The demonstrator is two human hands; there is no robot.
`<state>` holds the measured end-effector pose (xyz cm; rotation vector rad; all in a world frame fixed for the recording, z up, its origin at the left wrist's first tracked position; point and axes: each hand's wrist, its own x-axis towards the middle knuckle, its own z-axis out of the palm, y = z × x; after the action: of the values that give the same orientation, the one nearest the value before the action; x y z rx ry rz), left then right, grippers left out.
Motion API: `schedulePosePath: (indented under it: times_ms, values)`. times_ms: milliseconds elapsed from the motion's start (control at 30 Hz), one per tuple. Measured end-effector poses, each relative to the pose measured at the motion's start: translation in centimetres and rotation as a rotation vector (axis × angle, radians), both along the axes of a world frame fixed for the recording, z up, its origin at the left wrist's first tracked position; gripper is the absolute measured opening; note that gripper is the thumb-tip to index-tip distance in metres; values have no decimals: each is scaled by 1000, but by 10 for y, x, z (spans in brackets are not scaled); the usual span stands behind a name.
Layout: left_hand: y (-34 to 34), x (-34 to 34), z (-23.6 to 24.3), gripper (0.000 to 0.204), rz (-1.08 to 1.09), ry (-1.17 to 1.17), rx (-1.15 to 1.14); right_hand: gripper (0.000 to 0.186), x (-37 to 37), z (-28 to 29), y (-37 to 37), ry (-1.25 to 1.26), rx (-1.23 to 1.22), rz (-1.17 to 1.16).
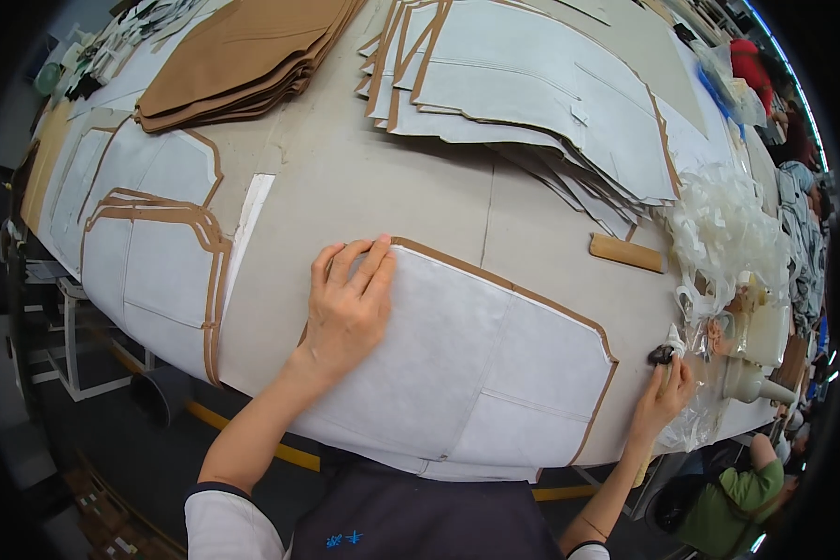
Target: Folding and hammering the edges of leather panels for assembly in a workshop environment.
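A white panel with a brown border (467,364) lies at the table's near edge. My left hand (350,308) rests on its top left corner, fingers bent slightly and pressing flat on it. My right hand (667,390), to the right of the panel, has its fingers closed on a small dark tool (661,354) with white material at it, too small to make out clearly. Beside that hand are crumpled clear plastic (728,233) and pale containers (767,322).
Brown pieces (229,61) are stacked at the back left, bordered white panels (541,75) at the back right, more panels (154,280) at left. A tan strip (625,252) lies on the table (327,177). A person in green (737,499) is at lower right.
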<state>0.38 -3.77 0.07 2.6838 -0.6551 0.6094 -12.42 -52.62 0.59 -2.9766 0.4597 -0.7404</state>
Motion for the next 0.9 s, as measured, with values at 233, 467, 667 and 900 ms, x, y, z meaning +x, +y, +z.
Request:
schedulePosePath:
  times_ms: [233,467,667,900]
  values:
    - [5,-2,-2,28,-38,-29,-53,39,-29,-9,8,27,68,-81]
    - [7,-5,-4,23,-62,69,-209,35,-29,-6,1,15,124,-63]
    - [11,1,2,28,-71,37,-75,34,-15,9,19,-10,134,-36]
    - [13,6,-6,28,-149,21,-73,33,-10,-5,32,58,113,-35]
